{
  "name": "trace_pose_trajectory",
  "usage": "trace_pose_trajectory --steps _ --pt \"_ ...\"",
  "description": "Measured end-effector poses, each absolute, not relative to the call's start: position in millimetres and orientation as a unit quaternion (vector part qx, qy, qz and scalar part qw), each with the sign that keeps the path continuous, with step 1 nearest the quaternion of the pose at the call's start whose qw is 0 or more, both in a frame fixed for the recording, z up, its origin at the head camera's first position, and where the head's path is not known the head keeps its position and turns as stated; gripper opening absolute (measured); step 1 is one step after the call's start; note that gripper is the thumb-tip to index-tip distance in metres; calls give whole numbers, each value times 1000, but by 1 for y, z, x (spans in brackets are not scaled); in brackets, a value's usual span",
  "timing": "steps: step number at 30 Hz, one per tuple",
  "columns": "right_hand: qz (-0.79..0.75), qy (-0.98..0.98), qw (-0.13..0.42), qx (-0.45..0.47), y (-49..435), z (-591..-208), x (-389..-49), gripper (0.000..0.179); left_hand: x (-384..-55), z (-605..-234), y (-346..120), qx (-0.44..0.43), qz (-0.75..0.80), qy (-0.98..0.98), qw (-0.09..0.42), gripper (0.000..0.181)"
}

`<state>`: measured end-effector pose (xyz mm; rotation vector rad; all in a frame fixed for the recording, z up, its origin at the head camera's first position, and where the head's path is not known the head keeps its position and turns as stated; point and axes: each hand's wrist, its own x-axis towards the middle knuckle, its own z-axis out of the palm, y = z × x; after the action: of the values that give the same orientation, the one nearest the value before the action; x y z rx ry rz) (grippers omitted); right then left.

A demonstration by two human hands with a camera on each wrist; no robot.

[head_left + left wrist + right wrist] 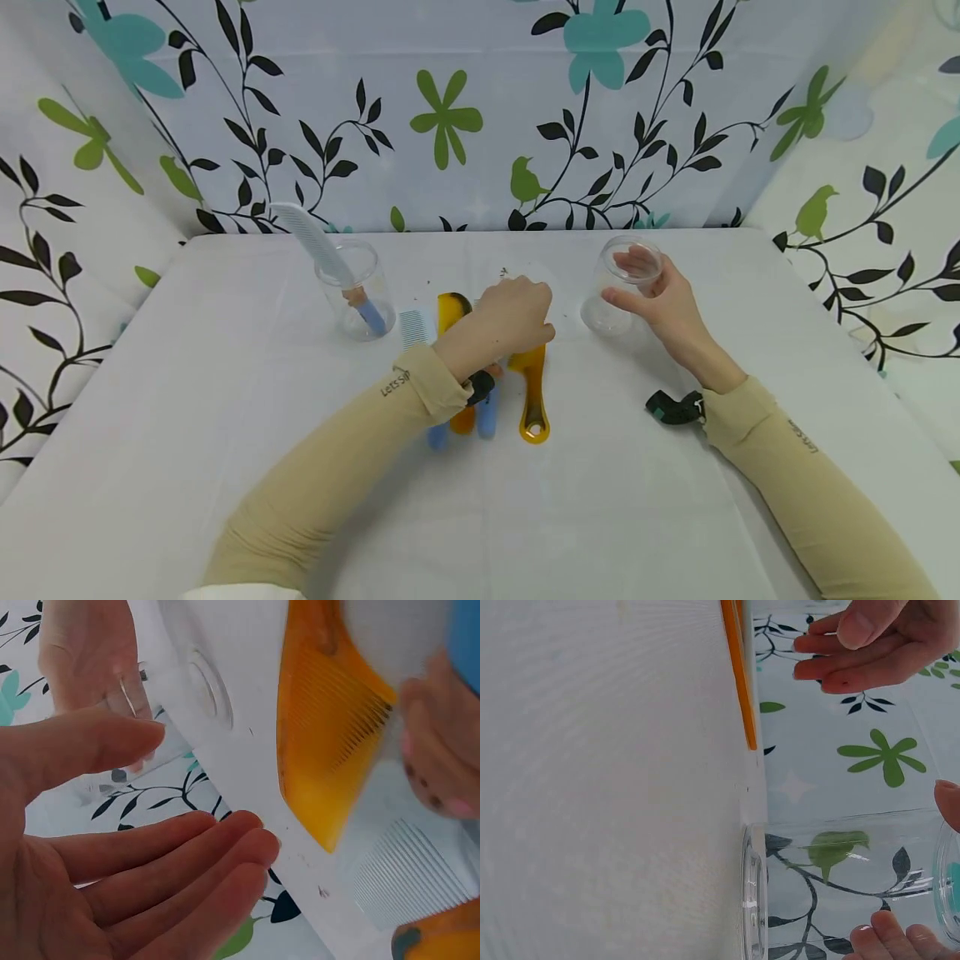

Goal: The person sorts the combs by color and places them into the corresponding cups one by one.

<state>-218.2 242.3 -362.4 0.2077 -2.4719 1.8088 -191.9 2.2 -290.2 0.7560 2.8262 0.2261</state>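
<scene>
My left hand is over a row of combs, its fingers loosely extended and holding nothing in the left wrist view. Under and beside it lie an amber comb, a pale blue comb and an orange handled comb with a hole at its end. Parts of the row are hidden by the hand and wrist. My right hand grips a clear jar, thumb in front and fingers behind it. That jar's base is at the white table's surface.
To the left stands another clear jar with a pale blue comb leaning in it. A patterned cloth rises behind the white table. Black straps show at my wrists.
</scene>
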Motion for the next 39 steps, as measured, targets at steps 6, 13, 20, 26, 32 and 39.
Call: trace_pose_trajectory --steps 6,13,20,26,32,39 --pt "595 -800 37 67 242 -362 -216 73 -197 -295 22 238 13 966 101 20" --pt "604 -793 42 76 241 -365 -219 72 -204 -304 36 220 -30 969 113 24" --pt "599 -796 46 75 243 -365 -218 74 -205 -311 49 199 -71 972 105 26" --pt "594 -798 49 82 244 -364 -219 75 -207 -313 51 176 -97 975 100 24" --pt "593 -800 48 80 244 -363 -219 76 -210 -316 50 180 -81 976 93 22" --pt "596 -797 49 80 244 -364 -220 72 -212 -318 49 192 -45 976 91 19"
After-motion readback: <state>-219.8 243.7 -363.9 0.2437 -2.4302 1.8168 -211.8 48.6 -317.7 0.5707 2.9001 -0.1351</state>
